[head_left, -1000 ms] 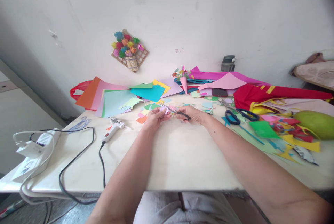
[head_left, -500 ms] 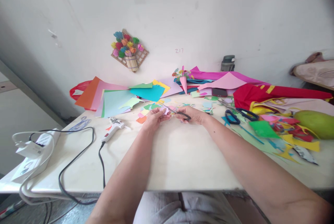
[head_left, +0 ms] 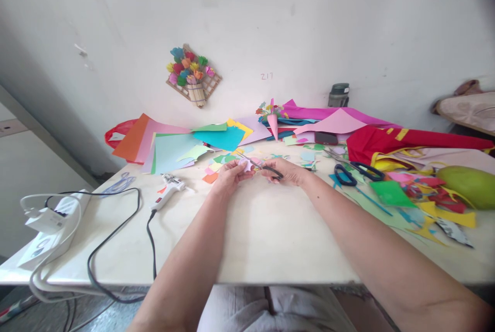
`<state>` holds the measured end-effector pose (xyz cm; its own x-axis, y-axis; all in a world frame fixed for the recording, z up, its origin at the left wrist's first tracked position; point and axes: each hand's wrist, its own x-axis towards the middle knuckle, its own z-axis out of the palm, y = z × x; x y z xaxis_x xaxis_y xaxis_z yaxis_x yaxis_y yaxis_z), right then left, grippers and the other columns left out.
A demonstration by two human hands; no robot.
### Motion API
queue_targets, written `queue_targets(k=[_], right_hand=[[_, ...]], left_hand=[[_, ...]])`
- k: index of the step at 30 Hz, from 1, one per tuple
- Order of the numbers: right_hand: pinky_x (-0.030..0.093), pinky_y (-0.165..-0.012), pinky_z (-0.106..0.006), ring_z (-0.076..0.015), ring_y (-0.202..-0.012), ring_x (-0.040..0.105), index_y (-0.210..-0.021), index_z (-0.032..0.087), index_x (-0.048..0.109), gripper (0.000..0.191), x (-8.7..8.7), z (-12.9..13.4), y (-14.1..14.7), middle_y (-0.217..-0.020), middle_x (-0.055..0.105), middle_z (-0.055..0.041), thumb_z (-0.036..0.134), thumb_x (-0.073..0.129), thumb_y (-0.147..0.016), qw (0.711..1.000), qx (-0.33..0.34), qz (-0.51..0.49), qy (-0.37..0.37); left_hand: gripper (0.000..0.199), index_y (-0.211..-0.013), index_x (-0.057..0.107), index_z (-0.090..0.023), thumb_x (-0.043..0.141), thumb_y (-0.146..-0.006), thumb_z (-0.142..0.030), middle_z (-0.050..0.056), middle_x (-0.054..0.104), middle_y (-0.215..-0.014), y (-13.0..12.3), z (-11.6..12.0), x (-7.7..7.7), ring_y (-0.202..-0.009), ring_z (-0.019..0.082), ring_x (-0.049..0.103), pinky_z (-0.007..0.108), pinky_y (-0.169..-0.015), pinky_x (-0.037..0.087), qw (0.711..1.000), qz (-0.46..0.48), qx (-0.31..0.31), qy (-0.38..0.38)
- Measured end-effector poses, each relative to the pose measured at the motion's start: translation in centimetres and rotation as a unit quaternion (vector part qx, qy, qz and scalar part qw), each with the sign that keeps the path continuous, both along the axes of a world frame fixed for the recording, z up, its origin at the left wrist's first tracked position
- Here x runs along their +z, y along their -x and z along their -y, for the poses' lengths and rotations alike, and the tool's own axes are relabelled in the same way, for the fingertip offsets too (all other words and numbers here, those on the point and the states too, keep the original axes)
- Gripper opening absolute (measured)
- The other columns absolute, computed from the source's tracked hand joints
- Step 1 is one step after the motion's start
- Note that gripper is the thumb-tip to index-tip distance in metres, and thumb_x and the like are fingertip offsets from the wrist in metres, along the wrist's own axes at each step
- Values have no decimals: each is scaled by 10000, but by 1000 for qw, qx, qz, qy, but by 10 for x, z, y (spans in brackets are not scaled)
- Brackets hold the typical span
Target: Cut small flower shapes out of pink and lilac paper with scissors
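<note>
My left hand (head_left: 232, 176) pinches a small piece of light purple paper (head_left: 248, 166) above the middle of the table. Facing it, my right hand (head_left: 284, 171) is closed around the black handles of a pair of scissors (head_left: 274, 170). The blades point left and away, lying at the purple paper; whether they are cutting into it is too small to tell. Behind both hands are scattered small paper scraps (head_left: 222, 159) in green, yellow and pink. A pink paper cone with paper flowers (head_left: 273, 125) stands farther back.
At left lie a white glue gun (head_left: 168, 193), its black cable and a power strip (head_left: 58, 234). Coloured paper sheets (head_left: 176, 149) line the back. On the right are dark-blue-handled scissors (head_left: 345, 173), paper offcuts (head_left: 391, 193), red cloth (head_left: 381, 141) and a green rounded object (head_left: 467, 185).
Both hands stay almost in place. The purple paper between them has turned slightly at the scissors' blades. The whole view has shifted a little.
</note>
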<state>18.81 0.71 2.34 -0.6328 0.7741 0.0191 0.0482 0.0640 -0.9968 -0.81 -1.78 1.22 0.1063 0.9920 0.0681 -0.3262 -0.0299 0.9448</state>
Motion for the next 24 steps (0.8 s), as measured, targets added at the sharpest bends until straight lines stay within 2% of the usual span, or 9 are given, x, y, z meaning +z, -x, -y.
queue_targets(k=[5, 9, 15, 19, 24], right_hand=[[240, -361, -197, -36, -377, 339, -566, 173, 484, 287, 3, 3, 0, -461, 427, 70, 329, 718, -624, 1000, 10, -6, 7], [231, -355, -196, -42, -372, 365, -608, 164, 520, 239, 1, 1, 0, -464, 437, 70, 291, 721, -627, 1000, -2, 11, 1], [224, -350, -191, -34, -375, 353, -599, 160, 520, 285, 0, 0, 0, -476, 471, 63, 312, 760, -617, 1000, -4, 21, 0], [246, -356, -190, -35, -381, 363, -637, 151, 566, 274, 2, 1, 0, -492, 499, 53, 314, 785, -621, 999, -10, 29, -9], [260, -360, -189, -36, -386, 381, -654, 145, 576, 295, 3, 2, -1, -506, 500, 54, 329, 805, -627, 999, -18, 44, -9]], left_hand=[[312, -670, 618, -129, 868, -631, -312, 15, 665, -650, 1, 1, 1, -573, 119, 649, 269, -668, 568, 1000, -4, 8, -8], [322, -692, 618, -133, 880, -612, -302, 5, 660, -638, 0, 1, 1, -557, 116, 643, 263, -645, 565, 1000, -3, 10, 1], [346, -729, 616, -139, 879, -612, -331, 20, 694, -680, -1, 1, 2, -563, 134, 663, 266, -609, 567, 1000, 5, 17, 5], [337, -679, 616, -141, 879, -613, -341, 5, 658, -619, 0, 1, 1, -589, 137, 663, 275, -658, 573, 1000, 1, 21, -3], [345, -670, 632, -136, 891, -586, -349, 19, 669, -642, 1, 1, 1, -599, 143, 659, 294, -682, 567, 1000, 1, 14, -6]])
